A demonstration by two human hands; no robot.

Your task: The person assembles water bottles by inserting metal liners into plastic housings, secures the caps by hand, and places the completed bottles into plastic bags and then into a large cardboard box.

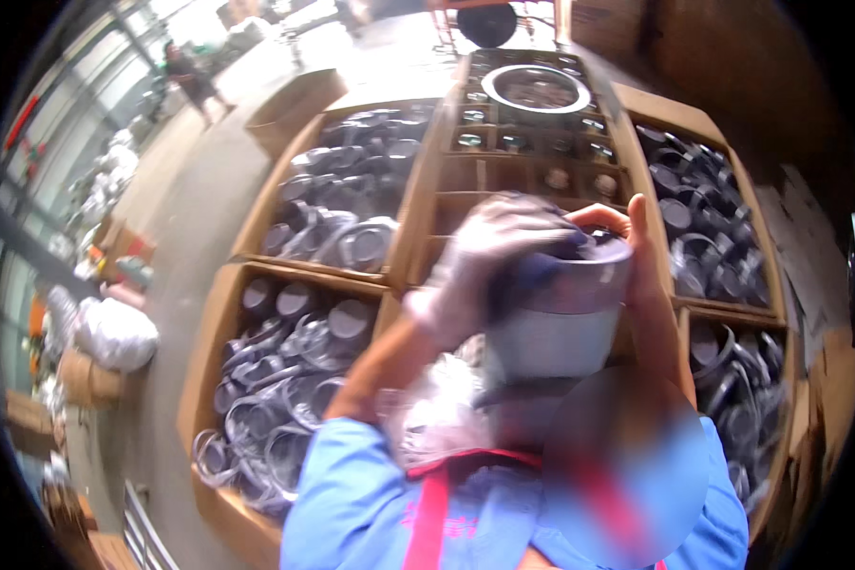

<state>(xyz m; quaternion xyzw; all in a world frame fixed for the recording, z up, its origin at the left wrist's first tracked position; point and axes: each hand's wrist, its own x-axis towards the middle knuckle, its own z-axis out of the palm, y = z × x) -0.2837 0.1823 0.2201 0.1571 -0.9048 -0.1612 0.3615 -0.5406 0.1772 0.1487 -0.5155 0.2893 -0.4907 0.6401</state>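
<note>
Close in front of my chest, I hold a pale grey cylindrical container [549,334] upright, with a wide rim at its top. My left hand [503,242], in a whitish glove, bends over the container's upper left side and rim. A dark blue patch under its fingers is blurred; I cannot tell whether it is cloth or part of the glove. My right hand [635,245] grips the rim from the right, thumb up and fingers curled over the edge. The bottom of the container is partly hidden by a blurred area. Clear crumpled plastic [439,404] lies beside it.
A divided carton [475,178] stands ahead, several glass-like pieces in its cells and a silver ring [540,108] on top. Open cartons of grey ring-shaped parts flank me: left [209,332], right [708,309]. White bundles [116,332] and a distant person [188,78] are left.
</note>
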